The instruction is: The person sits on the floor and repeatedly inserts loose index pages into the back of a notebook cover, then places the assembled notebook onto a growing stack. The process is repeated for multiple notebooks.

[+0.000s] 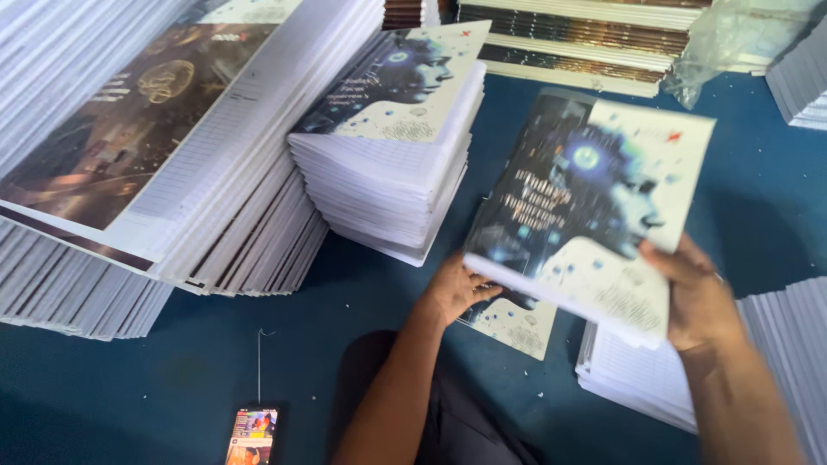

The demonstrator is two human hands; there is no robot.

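Hands first: my right hand (699, 297) grips the lower right corner of a notebook (590, 202), thumb lying across its cover and the rest of the fingers tucked out of sight beneath. My left hand (455, 291) sits under the notebook's lower left edge, fingers curled up against its underside, so both hands are closed on the same notebook and carry it tilted in the air above the blue surface (172, 362). Its cover shows a bluish head in profile on a dark and white ground.

Directly below it lies a loose cover sheet (517, 323) with the same print, flat on the blue surface, partly hidden by the notebook. Just right of that sheet, under my right wrist, is a low stack of lined pages (637, 379). Beyond my left hand stands a tall pile of notebooks (392, 172) topped with the same cover. At far left a bigger leaning stack (129, 172) carries a dark cover with gold shapes. More stacks (586, 43) line the far edge, beside crumpled clear plastic (732, 43). A phone (251, 437) with a lit screen lies at the near edge.
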